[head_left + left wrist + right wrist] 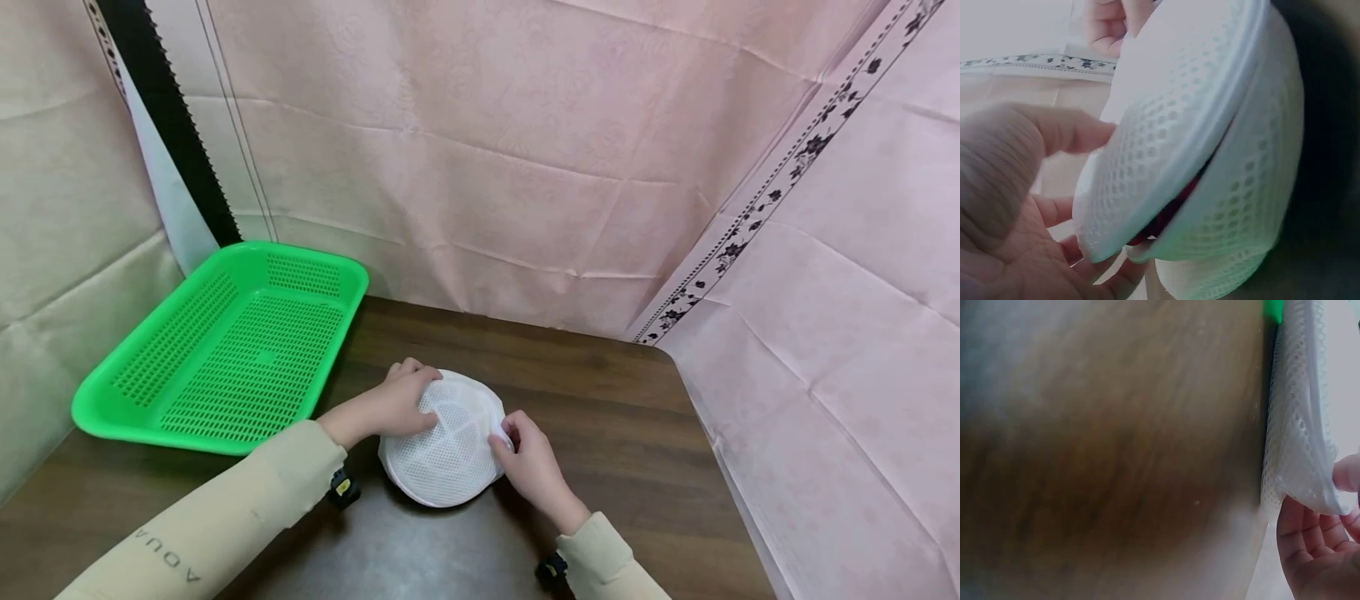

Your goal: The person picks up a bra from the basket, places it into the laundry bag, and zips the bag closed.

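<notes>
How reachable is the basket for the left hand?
Likely yes: the basket stands close to the left hand, and the head view shows nothing between them. But that hand grips the bag, so it would probably have to let go first.

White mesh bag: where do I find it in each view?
Head: the white mesh bag sits below centre.
Left wrist: it fills the middle, running up to the top edge.
Right wrist: it stands along the upper right side.
Shared landmark: the right grip, lower centre in head, top left of middle in left wrist, lower right in right wrist.
</notes>
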`<state>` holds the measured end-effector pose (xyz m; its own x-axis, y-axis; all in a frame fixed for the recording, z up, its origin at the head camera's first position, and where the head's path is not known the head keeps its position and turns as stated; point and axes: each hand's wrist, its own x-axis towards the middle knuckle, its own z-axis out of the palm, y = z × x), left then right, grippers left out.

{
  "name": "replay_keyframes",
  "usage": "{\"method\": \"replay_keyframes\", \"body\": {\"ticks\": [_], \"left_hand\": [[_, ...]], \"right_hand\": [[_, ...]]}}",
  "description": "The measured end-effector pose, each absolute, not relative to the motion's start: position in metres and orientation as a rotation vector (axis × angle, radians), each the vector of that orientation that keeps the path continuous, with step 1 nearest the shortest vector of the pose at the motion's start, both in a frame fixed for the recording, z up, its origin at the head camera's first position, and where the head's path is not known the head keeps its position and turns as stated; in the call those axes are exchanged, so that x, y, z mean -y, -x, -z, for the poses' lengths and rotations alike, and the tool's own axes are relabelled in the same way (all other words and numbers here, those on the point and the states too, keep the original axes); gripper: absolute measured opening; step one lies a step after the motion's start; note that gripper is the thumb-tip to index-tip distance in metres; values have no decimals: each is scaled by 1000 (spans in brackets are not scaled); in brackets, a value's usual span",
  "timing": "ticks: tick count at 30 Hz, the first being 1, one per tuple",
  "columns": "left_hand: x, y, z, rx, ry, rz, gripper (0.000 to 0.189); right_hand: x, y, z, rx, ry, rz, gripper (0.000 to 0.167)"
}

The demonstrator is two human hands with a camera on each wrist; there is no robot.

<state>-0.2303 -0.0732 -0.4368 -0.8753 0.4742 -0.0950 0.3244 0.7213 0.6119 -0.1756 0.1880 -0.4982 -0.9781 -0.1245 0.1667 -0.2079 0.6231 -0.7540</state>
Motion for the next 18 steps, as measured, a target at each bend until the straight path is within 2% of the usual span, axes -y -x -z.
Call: {"method": "replay_keyframes", "body": {"ticks": [9,18], "left_hand": [[66,238,435,-2653,-388,-1006,71],[65,246,437,-2648,-399,-1148,51]], "right_hand": [[-186,179,491,2577,-152,-1541,21],[-182,181,483,2535,-168,-1671,19]]}}
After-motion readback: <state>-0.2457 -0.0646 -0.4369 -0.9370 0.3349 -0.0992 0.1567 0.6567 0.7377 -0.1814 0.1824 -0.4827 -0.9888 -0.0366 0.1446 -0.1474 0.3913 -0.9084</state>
